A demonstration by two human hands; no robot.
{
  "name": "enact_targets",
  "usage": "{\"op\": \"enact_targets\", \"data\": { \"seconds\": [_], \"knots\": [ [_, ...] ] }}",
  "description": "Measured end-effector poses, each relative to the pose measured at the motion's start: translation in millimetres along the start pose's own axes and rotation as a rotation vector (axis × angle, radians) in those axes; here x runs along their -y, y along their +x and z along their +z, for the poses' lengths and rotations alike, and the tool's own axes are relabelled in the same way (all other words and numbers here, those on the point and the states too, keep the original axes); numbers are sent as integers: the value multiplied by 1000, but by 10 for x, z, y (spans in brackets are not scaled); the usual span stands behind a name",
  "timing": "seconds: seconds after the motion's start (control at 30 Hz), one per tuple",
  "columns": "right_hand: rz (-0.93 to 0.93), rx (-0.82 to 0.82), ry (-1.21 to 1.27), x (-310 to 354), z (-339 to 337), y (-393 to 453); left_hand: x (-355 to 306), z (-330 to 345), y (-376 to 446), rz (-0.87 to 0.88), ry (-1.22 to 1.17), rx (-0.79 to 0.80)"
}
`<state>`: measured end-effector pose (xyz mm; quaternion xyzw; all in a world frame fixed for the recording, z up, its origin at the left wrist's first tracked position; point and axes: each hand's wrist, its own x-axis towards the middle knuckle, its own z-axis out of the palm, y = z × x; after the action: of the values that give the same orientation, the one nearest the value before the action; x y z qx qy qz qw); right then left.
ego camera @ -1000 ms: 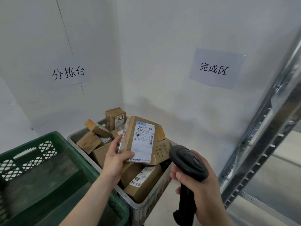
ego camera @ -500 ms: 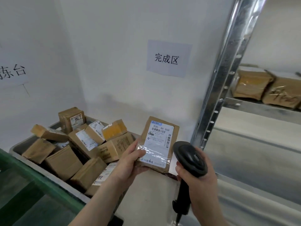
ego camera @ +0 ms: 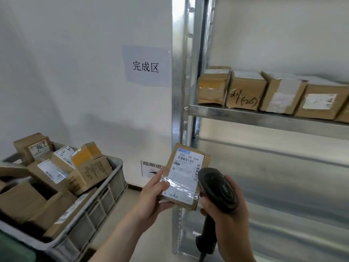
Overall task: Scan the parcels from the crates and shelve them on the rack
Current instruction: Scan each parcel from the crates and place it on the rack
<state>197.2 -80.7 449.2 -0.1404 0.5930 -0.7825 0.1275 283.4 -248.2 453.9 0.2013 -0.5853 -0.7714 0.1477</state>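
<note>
Cardboard parcel [ego camera: 186, 176], flat, probably light and stiff, gripped at its lower edge by the left hand [ego camera: 151, 197] beside the rack [ego camera: 264, 116]; right hand [ego camera: 224, 208] clenches the scanner [ego camera: 217, 188].

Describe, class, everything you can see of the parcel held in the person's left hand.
The parcel is a flat, brown cardboard packet, held nearly upright with its face toward the camera. A white shipping label with barcodes and the printed code 530-D5 069 covers most of that face, and shiny clear tape crosses its lower part. The left hand grips its lower left edge, thumb on the front. The scanner, held in the right hand, sits close beside its right edge.
</note>
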Motion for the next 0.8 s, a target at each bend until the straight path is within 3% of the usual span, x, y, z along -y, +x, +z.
{"op": "enact_targets", "data": {
  "seconds": [0.4,0.8],
  "knots": [
    [86,-68,20,6,-745,720,310,888,668,-127,144,-110],
    [184,-157,20,-453,-541,1547,643,715,1686,-199,107,-166]
  ]
}}
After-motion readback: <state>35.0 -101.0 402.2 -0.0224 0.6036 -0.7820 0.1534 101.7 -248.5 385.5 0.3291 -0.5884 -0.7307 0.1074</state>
